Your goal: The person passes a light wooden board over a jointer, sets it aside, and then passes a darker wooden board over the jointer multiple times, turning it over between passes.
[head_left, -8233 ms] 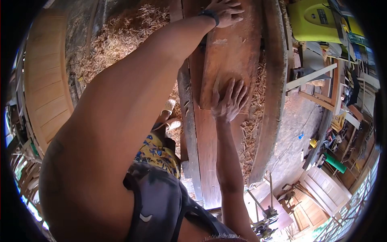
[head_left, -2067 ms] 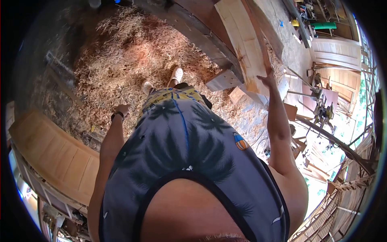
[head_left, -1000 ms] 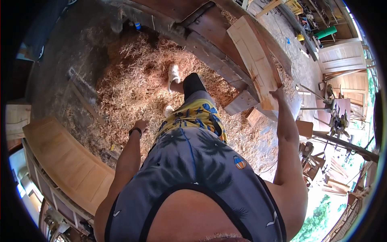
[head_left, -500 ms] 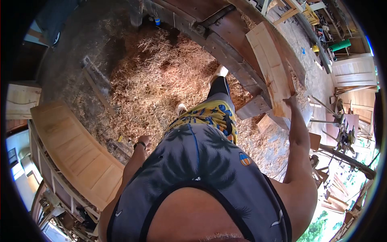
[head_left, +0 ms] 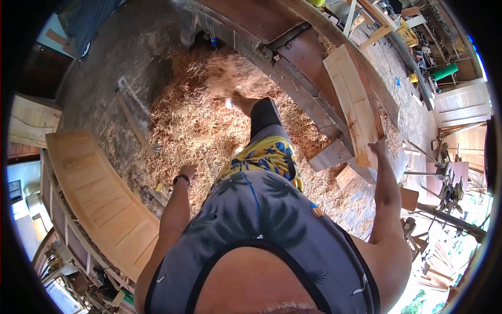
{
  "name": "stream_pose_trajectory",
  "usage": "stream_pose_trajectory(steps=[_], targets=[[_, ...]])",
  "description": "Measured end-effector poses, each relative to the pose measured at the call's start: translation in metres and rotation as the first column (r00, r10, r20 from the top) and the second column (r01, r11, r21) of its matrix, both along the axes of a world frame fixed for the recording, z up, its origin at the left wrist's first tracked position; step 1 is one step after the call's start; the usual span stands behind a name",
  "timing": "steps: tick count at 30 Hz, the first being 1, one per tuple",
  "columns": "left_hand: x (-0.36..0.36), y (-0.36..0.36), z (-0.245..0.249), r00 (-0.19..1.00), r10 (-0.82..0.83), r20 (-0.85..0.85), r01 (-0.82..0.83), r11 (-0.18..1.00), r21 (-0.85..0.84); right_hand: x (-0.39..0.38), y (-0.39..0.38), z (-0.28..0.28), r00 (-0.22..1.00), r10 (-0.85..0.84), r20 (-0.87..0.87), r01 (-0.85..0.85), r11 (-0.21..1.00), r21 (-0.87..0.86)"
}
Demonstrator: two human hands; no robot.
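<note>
A carved wooden panel (head_left: pixel 351 97) lies on the long dark bench at the upper right. My right hand (head_left: pixel 377 146) is at the panel's near end, with its fingers on the edge. My left hand (head_left: pixel 188 171), with a dark band at the wrist, hangs over the shavings on the floor and holds nothing; its fingers look loosely apart. To the left of that arm, a second carved panel (head_left: pixel 102 196) lies on another support, not touched by the hand. One leg is stretched forward over the shavings, its foot (head_left: pixel 236 102) partly blurred.
Curled wood shavings (head_left: pixel 183 123) cover the floor between the two panels. The bench edge (head_left: pixel 298 81) curves along the upper right. A narrow board (head_left: pixel 133 123) lies on the floor at left. A green cylinder (head_left: pixel 444 71) and a yellow crate (head_left: pixel 407 34) are at the far right.
The foot has swung forward and left, and shavings beyond it are blurred. My left hand has moved slightly up in view. My right hand stays at the panel's end.
</note>
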State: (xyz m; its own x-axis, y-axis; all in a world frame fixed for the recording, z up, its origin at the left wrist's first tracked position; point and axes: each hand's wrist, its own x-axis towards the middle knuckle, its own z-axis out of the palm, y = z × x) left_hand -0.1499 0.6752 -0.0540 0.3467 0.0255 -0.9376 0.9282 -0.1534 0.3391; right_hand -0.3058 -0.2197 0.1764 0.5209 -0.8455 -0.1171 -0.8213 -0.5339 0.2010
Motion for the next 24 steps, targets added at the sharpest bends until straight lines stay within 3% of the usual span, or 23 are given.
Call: stream_pose_trajectory(steps=[2,4,6,10,11,12,14,16,18,20,21,22,24], targets=[[0.023,-0.015,0.006,0.998,-0.044,-0.047,0.041,0.998,-0.055,-0.001,-0.001,0.001,1.000,0.010,0.002,-0.010,1.000,0.005],[0.033,-0.042,0.021,0.994,0.107,0.032,-0.105,0.993,-0.052,-0.005,0.002,0.002,0.997,0.049,0.057,-0.050,0.998,0.024],[0.043,-0.064,0.058,0.986,-0.152,0.073,0.146,0.986,0.076,-0.001,0.016,0.017,0.998,0.039,0.045,-0.042,0.997,0.057],[0.030,-0.077,0.060,0.977,-0.128,0.173,0.104,0.985,0.141,0.010,0.032,0.038,1.000,-0.003,0.002,0.003,0.990,0.143],[0.025,-0.063,0.039,0.985,-0.094,0.145,0.096,0.995,-0.010,0.010,0.031,0.037,1.000,-0.002,0.008,0.001,0.990,0.144],[0.016,-0.064,0.046,0.987,-0.087,0.133,0.086,0.996,0.020,0.007,0.026,0.032,1.000,0.018,0.022,-0.021,0.990,0.136],[-0.010,-0.027,-0.022,0.996,0.068,-0.049,-0.074,0.988,-0.135,0.002,0.014,0.024,0.998,0.049,0.041,-0.054,0.991,0.122],[-0.046,-0.031,0.015,0.996,0.090,0.013,-0.090,0.996,0.023,-0.005,-0.008,0.005,0.996,0.071,0.044,-0.077,0.986,0.146],[-0.085,0.002,-0.014,0.983,0.142,-0.114,-0.149,0.987,-0.056,-0.006,-0.019,-0.009,0.988,0.127,0.085,-0.133,0.988,0.075],[-0.118,0.012,-0.008,0.995,-0.023,-0.097,0.031,0.997,0.072,0.003,0.007,0.022,1.000,-0.003,0.009,0.002,0.988,0.156],[-0.127,0.017,-0.005,0.995,-0.030,-0.094,0.038,0.996,0.079,0.006,0.014,0.030,1.000,-0.016,-0.004,0.016,0.982,0.190],[-0.134,0.022,-0.002,0.965,-0.239,-0.105,0.251,0.960,0.126,0.006,0.017,0.033,1.000,-0.026,-0.001,0.026,0.980,0.198],[-0.137,0.032,0.003,0.776,-0.610,-0.163,0.631,0.748,0.205,0.003,0.017,0.028,1.000,0.007,0.028,-0.011,0.989,0.146]])
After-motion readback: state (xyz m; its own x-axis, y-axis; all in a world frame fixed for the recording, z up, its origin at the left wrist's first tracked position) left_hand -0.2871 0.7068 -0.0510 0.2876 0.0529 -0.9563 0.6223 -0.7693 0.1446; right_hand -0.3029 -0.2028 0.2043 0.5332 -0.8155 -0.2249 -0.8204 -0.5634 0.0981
